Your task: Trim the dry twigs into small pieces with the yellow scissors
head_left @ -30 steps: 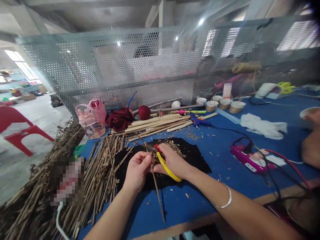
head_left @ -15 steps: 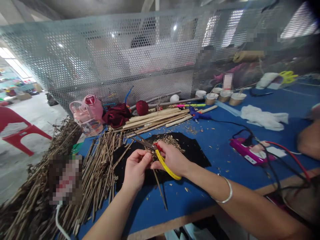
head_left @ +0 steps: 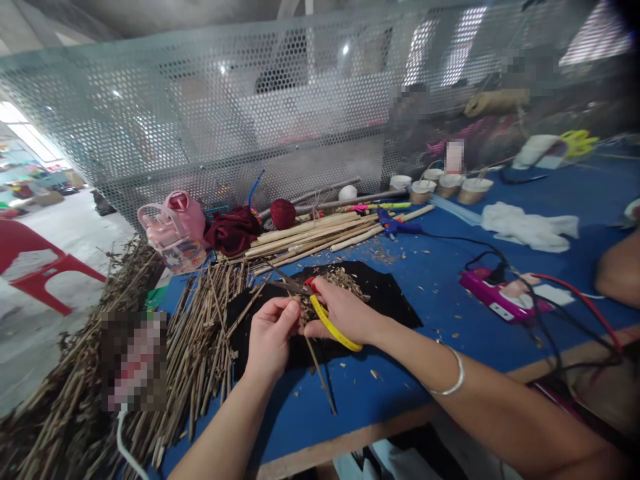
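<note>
My right hand point(head_left: 345, 310) is closed around the yellow and red handles of a pair of scissors point(head_left: 334, 328), whose dark blades point up and left. Close beside it, my left hand point(head_left: 273, 333) pinches a thin dry stem point(head_left: 321, 375); the stem's lower end slants down towards me. Where the blades meet the stem is hard to make out. Under both hands lies a black cloth point(head_left: 395, 303) with a heap of dry plant scraps point(head_left: 345, 280) on it. Many cut dry stalks point(head_left: 193, 353) are piled to the left.
Peeled sticks point(head_left: 310, 233), a blue glue gun point(head_left: 395, 223) and a red yarn ball point(head_left: 283, 213) lie behind the cloth. A purple power strip point(head_left: 493, 297) with cables and white gloves point(head_left: 527, 227) are at right. Brushy stems point(head_left: 75, 360) fill the left side. Another person's arm point(head_left: 620, 277) shows at right.
Both hands keep nearly the same place and grip, with the scissors and stem barely shifted. The whole view has moved slightly.
</note>
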`<state>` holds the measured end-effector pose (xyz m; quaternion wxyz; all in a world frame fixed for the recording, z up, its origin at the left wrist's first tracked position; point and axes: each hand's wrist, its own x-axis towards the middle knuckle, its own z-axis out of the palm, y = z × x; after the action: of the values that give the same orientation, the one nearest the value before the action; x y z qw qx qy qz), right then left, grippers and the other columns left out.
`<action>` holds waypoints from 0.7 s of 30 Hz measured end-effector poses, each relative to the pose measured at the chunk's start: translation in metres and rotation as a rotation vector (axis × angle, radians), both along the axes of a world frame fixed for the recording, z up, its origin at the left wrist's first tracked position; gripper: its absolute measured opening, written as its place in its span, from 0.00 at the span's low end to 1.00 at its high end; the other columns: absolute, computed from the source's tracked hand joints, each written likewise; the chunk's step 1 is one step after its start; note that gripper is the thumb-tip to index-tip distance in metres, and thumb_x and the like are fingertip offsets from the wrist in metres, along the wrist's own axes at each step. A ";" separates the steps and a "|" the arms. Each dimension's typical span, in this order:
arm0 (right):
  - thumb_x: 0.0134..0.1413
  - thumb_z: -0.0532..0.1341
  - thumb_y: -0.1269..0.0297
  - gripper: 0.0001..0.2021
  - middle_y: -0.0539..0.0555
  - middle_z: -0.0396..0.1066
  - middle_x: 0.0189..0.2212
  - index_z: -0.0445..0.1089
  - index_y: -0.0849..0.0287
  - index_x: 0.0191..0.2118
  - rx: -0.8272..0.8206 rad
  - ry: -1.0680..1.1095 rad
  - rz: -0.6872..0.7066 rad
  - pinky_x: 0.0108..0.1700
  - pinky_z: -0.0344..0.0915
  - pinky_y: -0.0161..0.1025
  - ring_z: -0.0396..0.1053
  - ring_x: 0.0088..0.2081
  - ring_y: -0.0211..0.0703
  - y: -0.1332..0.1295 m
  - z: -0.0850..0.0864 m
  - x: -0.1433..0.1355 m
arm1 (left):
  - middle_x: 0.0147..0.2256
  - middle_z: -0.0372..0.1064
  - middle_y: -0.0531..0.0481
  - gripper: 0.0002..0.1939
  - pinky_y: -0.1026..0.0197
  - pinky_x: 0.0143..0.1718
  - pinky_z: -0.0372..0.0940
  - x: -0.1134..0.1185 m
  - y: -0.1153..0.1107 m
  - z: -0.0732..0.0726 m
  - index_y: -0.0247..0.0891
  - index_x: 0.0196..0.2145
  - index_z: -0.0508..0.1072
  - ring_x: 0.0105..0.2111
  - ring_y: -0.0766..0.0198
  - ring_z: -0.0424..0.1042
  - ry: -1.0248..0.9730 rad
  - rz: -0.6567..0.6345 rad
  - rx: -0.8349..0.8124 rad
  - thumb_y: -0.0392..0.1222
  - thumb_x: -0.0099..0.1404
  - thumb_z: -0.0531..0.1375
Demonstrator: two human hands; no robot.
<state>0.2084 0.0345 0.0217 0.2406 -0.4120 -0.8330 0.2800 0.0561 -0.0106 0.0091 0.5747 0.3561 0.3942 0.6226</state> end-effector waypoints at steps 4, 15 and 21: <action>0.36 0.64 0.45 0.29 0.56 0.64 0.36 0.58 0.59 0.41 0.036 0.000 0.058 0.36 0.58 0.39 0.63 0.37 0.46 0.000 0.001 0.000 | 0.22 0.67 0.54 0.10 0.71 0.20 0.60 0.000 0.001 -0.001 0.33 0.26 0.71 0.19 0.74 0.64 0.005 -0.003 0.009 0.43 0.51 0.64; 0.32 0.65 0.42 0.31 0.54 0.63 0.34 0.57 0.59 0.38 0.133 0.096 0.056 0.35 0.58 0.39 0.60 0.33 0.44 -0.001 -0.008 -0.005 | 0.22 0.68 0.54 0.07 0.71 0.21 0.60 -0.001 -0.001 -0.001 0.34 0.26 0.71 0.19 0.74 0.65 -0.030 -0.070 0.058 0.41 0.53 0.63; 0.31 0.63 0.39 0.35 0.54 0.63 0.36 0.57 0.60 0.42 0.059 0.158 0.106 0.35 0.59 0.38 0.61 0.34 0.43 -0.001 -0.010 -0.005 | 0.23 0.70 0.53 0.07 0.69 0.23 0.62 -0.001 -0.002 -0.003 0.36 0.29 0.73 0.20 0.72 0.66 -0.042 -0.098 0.059 0.41 0.53 0.63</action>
<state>0.2034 0.0331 0.0121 0.3024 -0.3369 -0.8400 0.2991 0.0551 -0.0124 0.0060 0.6020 0.3787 0.3454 0.6123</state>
